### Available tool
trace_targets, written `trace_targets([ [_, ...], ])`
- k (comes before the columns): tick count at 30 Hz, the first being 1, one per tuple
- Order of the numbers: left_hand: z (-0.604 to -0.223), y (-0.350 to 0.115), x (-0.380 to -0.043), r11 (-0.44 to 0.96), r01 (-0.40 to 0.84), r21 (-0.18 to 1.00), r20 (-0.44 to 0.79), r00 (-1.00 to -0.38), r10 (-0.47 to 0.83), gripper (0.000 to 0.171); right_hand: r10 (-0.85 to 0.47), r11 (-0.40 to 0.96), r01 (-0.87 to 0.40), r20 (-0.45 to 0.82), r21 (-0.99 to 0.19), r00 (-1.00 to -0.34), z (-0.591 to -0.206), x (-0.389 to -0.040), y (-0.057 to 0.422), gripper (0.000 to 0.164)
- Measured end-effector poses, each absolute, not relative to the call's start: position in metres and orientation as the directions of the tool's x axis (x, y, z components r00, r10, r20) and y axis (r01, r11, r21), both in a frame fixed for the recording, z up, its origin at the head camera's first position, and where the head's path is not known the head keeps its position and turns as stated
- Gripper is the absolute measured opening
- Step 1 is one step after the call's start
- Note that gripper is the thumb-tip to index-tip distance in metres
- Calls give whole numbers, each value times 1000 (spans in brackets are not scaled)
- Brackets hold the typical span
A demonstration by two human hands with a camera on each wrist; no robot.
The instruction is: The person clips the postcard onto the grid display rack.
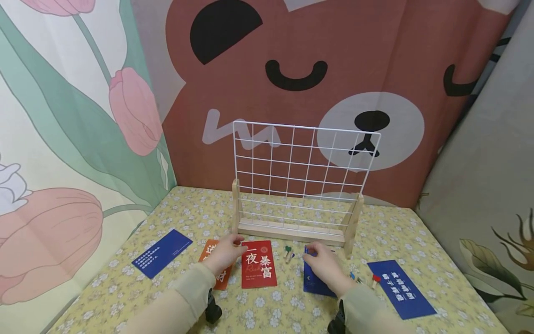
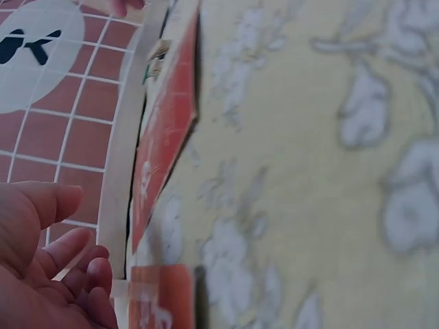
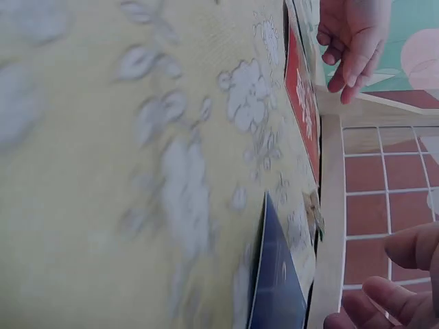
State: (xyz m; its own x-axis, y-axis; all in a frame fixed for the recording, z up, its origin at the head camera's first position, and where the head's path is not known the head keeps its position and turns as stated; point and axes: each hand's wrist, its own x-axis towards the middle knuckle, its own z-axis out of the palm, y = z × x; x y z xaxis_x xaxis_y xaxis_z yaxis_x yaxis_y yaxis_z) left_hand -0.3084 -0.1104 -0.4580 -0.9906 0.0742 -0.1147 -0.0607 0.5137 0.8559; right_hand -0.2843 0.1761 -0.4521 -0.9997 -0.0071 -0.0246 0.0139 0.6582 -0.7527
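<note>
My left hand (image 1: 224,255) hovers over an orange card (image 1: 222,279) with white characters, its loosely bent fingers holding nothing. Just right of it lies a red card (image 1: 259,271), also with white characters. My right hand (image 1: 326,263) is above a dark blue card (image 1: 314,282) and covers part of it. In the right wrist view, the thumb and fingers of that hand (image 3: 405,291) are apart with nothing between them. The left wrist view likewise catches the left hand (image 2: 51,257) with relaxed, bare fingers.
Behind the cards stands a white wire grid (image 1: 300,169) in a wooden base (image 1: 292,230). Small clips with green hearts (image 1: 288,252) lie between the hands. A red heart clip (image 1: 376,279) lies by a blue card (image 1: 400,290) at right; another blue card (image 1: 162,253) is at left.
</note>
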Motion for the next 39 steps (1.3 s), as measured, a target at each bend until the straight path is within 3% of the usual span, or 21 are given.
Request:
trace_targets([
  [8,-467,-99,-313,762,75,643,-28,-992,122,47,-37,733,-29,3,-679,-999,-459,-300,151,42],
  [23,-469,-93,-316,899,51,434,-83,-992,96,76,-54,824,-64,33,-563,-998,-468,-307,128,44],
  [33,-469,-93,-321,881,3,474,-115,-991,66,81,-67,853,-74,32,-516,-997,-471,-312,122,42],
  [39,-469,-94,-321,873,-9,488,-125,-990,60,76,-37,833,-53,40,-551,-999,-470,-313,121,39],
])
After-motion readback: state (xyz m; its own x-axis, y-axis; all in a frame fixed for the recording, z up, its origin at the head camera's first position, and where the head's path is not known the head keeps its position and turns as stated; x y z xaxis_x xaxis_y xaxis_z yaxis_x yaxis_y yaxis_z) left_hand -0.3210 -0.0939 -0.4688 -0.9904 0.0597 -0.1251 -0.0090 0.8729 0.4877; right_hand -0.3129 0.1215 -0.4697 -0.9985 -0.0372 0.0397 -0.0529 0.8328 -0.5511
